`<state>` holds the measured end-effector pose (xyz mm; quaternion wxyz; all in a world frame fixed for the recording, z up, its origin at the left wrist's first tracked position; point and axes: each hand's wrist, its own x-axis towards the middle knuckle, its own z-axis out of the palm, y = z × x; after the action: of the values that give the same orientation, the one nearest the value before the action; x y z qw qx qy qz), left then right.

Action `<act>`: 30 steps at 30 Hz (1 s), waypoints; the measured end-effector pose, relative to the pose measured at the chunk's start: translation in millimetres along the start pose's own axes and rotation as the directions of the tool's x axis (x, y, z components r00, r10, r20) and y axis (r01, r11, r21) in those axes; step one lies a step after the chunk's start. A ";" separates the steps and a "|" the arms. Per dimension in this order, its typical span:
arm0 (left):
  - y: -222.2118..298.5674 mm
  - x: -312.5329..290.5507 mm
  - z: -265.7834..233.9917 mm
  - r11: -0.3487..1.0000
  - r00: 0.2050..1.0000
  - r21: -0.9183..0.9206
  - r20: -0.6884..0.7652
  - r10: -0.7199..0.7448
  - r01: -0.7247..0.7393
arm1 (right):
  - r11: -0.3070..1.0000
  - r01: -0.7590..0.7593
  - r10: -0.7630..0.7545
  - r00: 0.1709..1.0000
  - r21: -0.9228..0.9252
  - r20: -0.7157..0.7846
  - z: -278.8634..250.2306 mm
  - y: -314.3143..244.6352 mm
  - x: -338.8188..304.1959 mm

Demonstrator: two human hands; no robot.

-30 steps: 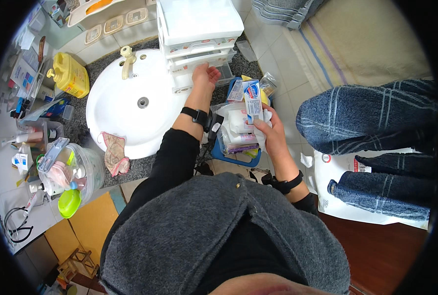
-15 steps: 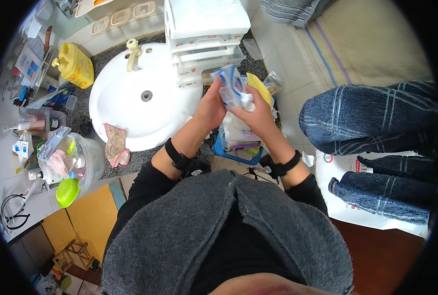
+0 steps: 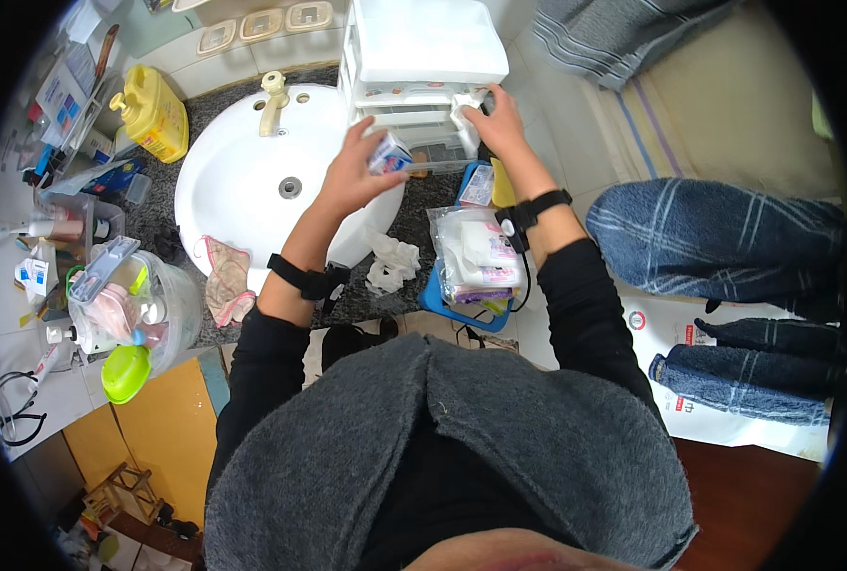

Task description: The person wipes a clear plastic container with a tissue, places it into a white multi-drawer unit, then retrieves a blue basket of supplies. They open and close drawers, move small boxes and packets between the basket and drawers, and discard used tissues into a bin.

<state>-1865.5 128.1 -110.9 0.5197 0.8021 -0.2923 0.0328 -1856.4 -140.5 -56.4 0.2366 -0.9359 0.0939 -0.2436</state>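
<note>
My left hand is over the right edge of the white sink, its thumb and fingers around a small blue-and-white box. Farther right, my right hand is at the front right corner of the white drawer unit. Its fingers pinch a crumpled white piece, perhaps tissue or thin plastic. Below that hand a clear drawer stands partly pulled out. Another crumpled white tissue lies on the dark counter between sink and blue basket.
A blue basket holds plastic-wrapped white packs and a small box. A cloth hangs over the sink's front rim. The faucet, a yellow pump jug and a clear tub stand leftward. Checked blue towels hang right.
My hands have separated. The left moved left with the blue-and-white package; the right reached forward to the drawer unit. The tissue and the basket's packs show more fully.
</note>
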 end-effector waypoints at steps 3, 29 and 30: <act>-1.5 3.5 -4.3 0.987 0.966 0.163 0.255 -0.043 0.000 | 0.974 0.212 -0.213 0.977 -0.073 -0.005 -2.9 9.1 -18.7; -13.9 15.0 -7.4 0.997 0.935 0.029 0.351 0.057 -0.072 | 0.949 0.000 -0.263 0.549 0.314 0.793 85.8 -42.4 9.5; -12.2 14.4 -6.2 0.998 0.935 0.044 0.354 0.034 -0.053 | 0.957 -0.028 -0.228 0.538 0.287 0.812 85.4 -40.0 11.6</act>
<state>-1845.9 130.7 -112.9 0.4365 0.8018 -0.3976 -0.0925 -1801.2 -75.2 -97.7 0.3612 -0.9010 -0.1183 0.2093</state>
